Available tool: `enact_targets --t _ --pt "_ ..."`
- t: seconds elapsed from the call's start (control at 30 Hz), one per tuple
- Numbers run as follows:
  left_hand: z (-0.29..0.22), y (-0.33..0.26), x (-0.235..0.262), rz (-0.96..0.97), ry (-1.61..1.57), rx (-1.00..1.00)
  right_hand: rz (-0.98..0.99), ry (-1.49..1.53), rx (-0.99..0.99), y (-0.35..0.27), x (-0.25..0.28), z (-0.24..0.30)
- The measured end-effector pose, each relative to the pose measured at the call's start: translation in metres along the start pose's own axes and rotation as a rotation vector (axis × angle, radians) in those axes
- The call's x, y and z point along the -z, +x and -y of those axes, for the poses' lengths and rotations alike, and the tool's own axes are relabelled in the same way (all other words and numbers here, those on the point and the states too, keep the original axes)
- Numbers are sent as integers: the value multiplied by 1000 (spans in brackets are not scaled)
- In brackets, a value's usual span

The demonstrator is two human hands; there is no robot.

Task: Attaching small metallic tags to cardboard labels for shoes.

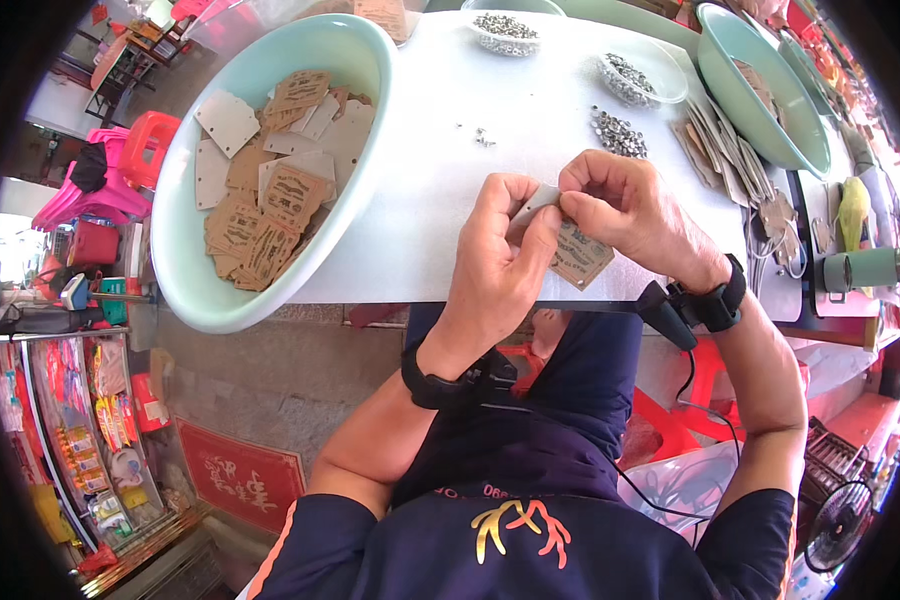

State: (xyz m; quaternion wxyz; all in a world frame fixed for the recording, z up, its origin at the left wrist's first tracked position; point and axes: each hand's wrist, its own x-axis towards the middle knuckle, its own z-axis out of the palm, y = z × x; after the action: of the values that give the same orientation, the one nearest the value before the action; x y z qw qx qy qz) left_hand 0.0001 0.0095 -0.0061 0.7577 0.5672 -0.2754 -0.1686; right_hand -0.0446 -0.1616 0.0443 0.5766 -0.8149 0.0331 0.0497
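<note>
Over the near part of the white table, my left hand (510, 255) pinches a cardboard tag (582, 256) between thumb and fingers. The tag is bent or folded: its brown printed face hangs below the fingers, and a grey part shows between the hands. My right hand (625, 205) is closed at the tag's upper edge, thumb against forefinger; any small piece between them is hidden. Beyond the right hand lies a pile of small shiny metal fasteners (618, 134). A few loose metal fasteners (484, 138) lie farther left.
A large pale green basin (175, 250) at left holds many brown and grey tags (295, 195). Two clear bowls of metal pieces, one nearer (670, 80) and one farther (510, 45), stand at the back. Stacked cards (720, 150) and another green basin (770, 110) are at right.
</note>
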Motion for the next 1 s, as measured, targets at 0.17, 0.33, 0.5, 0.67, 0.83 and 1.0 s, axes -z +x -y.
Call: enact_targets --t 0.17,0.33,0.5,0.67,0.83,1.0 --pt "1 1 0 -34 -100 33 28 -1 32 3 12 -2" --pt "5 0 0 -95 -281 75 101 -107 -170 -15 30 11" --pt "4 2 1 -97 -307 80 82 1 -156 -27 22 4" --pt "4 2 4 -72 -316 71 71 -15 -193 -26 22 3" --pt "-12 -5 11 -6 -535 212 120 -28 -183 -26 19 14" --pt "-32 -23 17 27 -525 240 235 -21 -100 -20 11 24"
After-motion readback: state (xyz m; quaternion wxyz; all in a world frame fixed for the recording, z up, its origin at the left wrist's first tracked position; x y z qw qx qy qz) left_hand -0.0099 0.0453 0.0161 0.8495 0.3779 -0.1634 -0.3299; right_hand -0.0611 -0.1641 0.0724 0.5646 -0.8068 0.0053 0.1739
